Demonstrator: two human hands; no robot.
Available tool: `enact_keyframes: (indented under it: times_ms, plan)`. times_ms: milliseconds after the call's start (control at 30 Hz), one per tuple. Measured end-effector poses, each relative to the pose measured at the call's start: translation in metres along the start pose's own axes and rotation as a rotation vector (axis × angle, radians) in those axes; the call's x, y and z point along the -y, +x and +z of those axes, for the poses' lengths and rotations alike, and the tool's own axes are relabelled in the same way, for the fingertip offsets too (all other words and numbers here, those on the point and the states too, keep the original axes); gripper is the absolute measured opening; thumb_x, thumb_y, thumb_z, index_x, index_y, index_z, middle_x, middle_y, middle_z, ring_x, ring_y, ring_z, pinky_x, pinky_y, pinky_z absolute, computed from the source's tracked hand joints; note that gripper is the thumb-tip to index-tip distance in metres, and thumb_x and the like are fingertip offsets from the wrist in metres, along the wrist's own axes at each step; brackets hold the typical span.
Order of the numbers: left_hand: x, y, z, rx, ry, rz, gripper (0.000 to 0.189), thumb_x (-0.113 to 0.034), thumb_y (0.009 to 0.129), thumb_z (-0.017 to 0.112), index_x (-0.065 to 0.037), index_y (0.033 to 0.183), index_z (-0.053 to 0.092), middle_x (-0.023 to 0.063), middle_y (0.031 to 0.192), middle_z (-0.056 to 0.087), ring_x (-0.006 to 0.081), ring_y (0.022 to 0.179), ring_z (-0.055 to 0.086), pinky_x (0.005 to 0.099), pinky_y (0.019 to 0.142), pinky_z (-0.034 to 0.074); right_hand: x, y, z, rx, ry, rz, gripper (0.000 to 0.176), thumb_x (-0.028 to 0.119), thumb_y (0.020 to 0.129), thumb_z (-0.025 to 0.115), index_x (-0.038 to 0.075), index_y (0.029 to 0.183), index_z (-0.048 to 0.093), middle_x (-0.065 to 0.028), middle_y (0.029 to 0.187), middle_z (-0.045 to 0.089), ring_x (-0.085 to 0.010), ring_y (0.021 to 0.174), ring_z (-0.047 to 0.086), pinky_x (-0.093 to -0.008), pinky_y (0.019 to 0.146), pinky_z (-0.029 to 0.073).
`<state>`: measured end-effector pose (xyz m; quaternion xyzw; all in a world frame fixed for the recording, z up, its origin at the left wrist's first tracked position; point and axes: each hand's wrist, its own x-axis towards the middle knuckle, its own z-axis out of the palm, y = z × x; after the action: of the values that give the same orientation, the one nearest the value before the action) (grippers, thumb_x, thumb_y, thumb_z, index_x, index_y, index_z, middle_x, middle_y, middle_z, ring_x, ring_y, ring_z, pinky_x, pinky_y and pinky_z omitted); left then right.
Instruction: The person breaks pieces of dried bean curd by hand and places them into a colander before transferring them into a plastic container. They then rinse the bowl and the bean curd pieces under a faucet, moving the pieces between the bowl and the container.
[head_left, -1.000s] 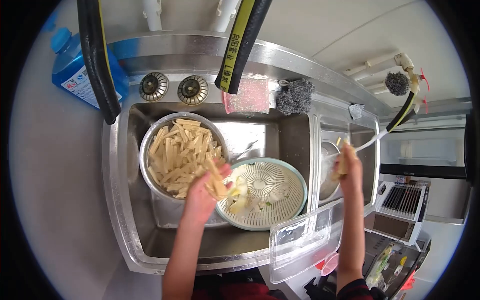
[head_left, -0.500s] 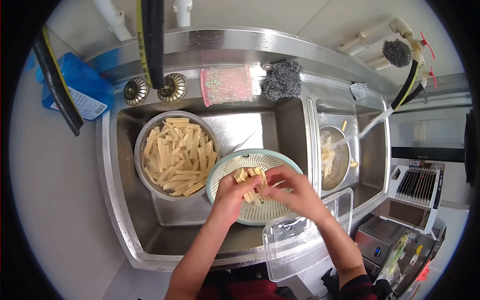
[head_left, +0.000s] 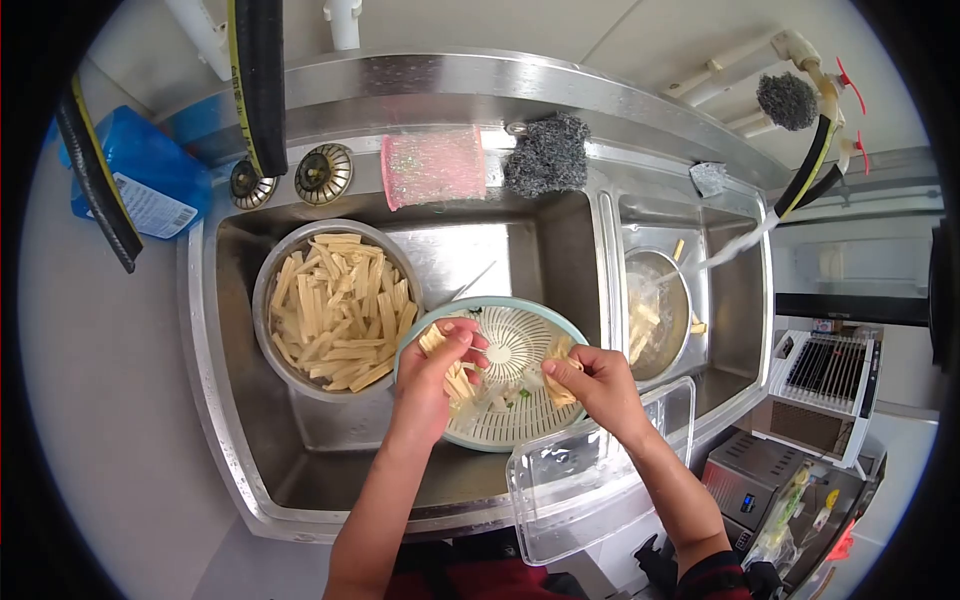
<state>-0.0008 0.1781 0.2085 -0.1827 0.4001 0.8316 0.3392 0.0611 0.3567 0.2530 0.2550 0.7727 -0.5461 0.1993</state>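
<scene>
Over a pale green colander (head_left: 512, 343), my left hand (head_left: 422, 385) is closed around pale yellow tofu skin sticks (head_left: 461, 384). On the colander's right side, my right hand (head_left: 606, 392) pinches a tofu skin piece (head_left: 560, 384) between thumb and fingers. Small white and green scraps lie in the bottom of the colander. Left of it, a steel bowl (head_left: 264, 330) is heaped with more tofu skin sticks (head_left: 350, 300). Both stand in the large basin of a steel sink (head_left: 450, 490).
Water runs from a hose (head_left: 808, 168) into a metal bowl (head_left: 684, 303) holding sticks in the right basin. A clear plastic tray (head_left: 590, 500) lies across the front edge. Behind are a pink scrubber (head_left: 434, 168), steel wool (head_left: 546, 155), drain strainers (head_left: 324, 174) and a blue bottle (head_left: 150, 175).
My hands have moved apart, the left one leftward and the right one slightly right. The tofu skin held between them is now split, with pieces in each hand.
</scene>
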Motion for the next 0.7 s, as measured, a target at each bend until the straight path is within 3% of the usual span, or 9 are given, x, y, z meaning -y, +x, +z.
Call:
enact_keyframes:
  times_ms: [67, 133, 167, 233, 400, 500, 600, 667, 700]
  plan:
    - [0.000, 0.000, 0.002, 0.004, 0.012, -0.008, 0.017, -0.014, 0.079, 0.051, -0.003, 0.090, 0.054, 0.0080, 0.081, 0.056, 0.0138, 0.070, 0.053, 0.0244, 0.058, 0.042, -0.003, 0.000, -0.005, -0.011, -0.075, -0.008, 0.025, 0.021, 0.077, 0.059, -0.003, 0.070, 0.059, -0.0057, 0.053, 0.053, -0.0074, 0.048, 0.048, -0.0237, 0.045, 0.038]
    - [0.000, 0.000, 0.009, 0.039, -0.032, -0.008, 0.022, -0.017, 0.081, 0.049, -0.001, 0.096, 0.051, 0.0097, 0.087, 0.056, 0.0166, 0.079, 0.054, 0.0264, 0.066, 0.043, 0.004, -0.002, -0.012, 0.055, -0.536, -0.026, 0.027, 0.024, 0.078, 0.058, -0.001, 0.071, 0.060, -0.0047, 0.050, 0.052, -0.0111, 0.046, 0.048, -0.0258, 0.044, 0.037]
    - [0.001, 0.002, 0.013, 0.041, -0.030, -0.009, 0.022, -0.017, 0.081, 0.049, -0.001, 0.096, 0.051, 0.0097, 0.087, 0.056, 0.0166, 0.079, 0.054, 0.0264, 0.066, 0.043, 0.007, -0.004, -0.017, 0.052, -0.534, -0.025, 0.027, 0.024, 0.078, 0.058, -0.001, 0.071, 0.060, -0.0047, 0.050, 0.052, -0.0111, 0.046, 0.048, -0.0258, 0.044, 0.037]
    - [0.005, 0.006, 0.021, 0.153, -0.197, -0.070, 0.034, -0.027, 0.085, 0.040, 0.000, 0.104, 0.046, 0.0122, 0.098, 0.052, 0.0212, 0.095, 0.049, 0.0344, 0.082, 0.039, 0.012, -0.009, -0.025, -0.063, -0.668, -0.028, 0.026, 0.024, 0.078, 0.056, -0.001, 0.076, 0.060, -0.0096, 0.055, 0.054, -0.0160, 0.049, 0.050, -0.0275, 0.048, 0.040]
    - [0.017, 0.009, 0.048, 0.319, -0.354, -0.160, 0.047, -0.035, 0.087, 0.032, 0.001, 0.117, 0.036, 0.0162, 0.117, 0.042, 0.0236, 0.112, 0.037, 0.0365, 0.093, 0.030, 0.021, -0.025, -0.011, -0.122, -0.266, -0.393, 0.026, 0.019, 0.074, 0.061, 0.000, 0.091, 0.057, -0.0146, 0.076, 0.056, -0.0241, 0.057, 0.056, -0.0316, 0.050, 0.044]
    - [0.032, 0.002, 0.069, 0.480, -0.183, -0.142, 0.051, -0.035, 0.089, 0.027, 0.000, 0.125, 0.027, 0.0126, 0.125, 0.035, 0.0199, 0.117, 0.031, 0.0320, 0.098, 0.022, 0.024, -0.029, -0.008, -0.052, -0.327, -0.337, 0.025, 0.012, 0.077, 0.057, 0.000, 0.097, 0.051, -0.0062, 0.076, 0.056, -0.0116, 0.062, 0.052, -0.0233, 0.056, 0.041]
    - [0.034, -0.007, 0.068, 0.395, -0.031, -0.152, 0.048, -0.032, 0.088, 0.032, 0.000, 0.124, 0.028, 0.0132, 0.123, 0.037, 0.0194, 0.116, 0.033, 0.0328, 0.096, 0.026, -0.002, -0.024, -0.025, -0.199, -0.056, -0.190, 0.019, 0.012, 0.079, 0.055, 0.001, 0.093, 0.052, -0.0018, 0.071, 0.053, -0.0060, 0.061, 0.048, -0.0219, 0.053, 0.039]
    - [0.022, -0.002, 0.042, 0.282, -0.048, -0.112, 0.041, -0.029, 0.088, 0.035, 0.000, 0.117, 0.038, 0.0123, 0.112, 0.047, 0.0191, 0.108, 0.042, 0.0324, 0.092, 0.031, -0.020, -0.020, -0.061, -0.402, -0.303, -0.024, 0.014, 0.007, 0.078, 0.051, -0.002, 0.090, 0.052, -0.0035, 0.057, 0.048, -0.0083, 0.055, 0.044, -0.0249, 0.048, 0.038]
    - [0.023, 0.003, 0.018, 0.188, -0.047, -0.061, 0.033, -0.027, 0.087, 0.038, 0.001, 0.104, 0.048, 0.0109, 0.097, 0.055, 0.0190, 0.095, 0.051, 0.0305, 0.085, 0.037, -0.035, -0.018, -0.081, -0.513, -0.401, -0.086, 0.013, 0.007, 0.079, 0.050, -0.002, 0.089, 0.052, -0.0026, 0.056, 0.047, -0.0083, 0.053, 0.040, -0.0241, 0.047, 0.036]
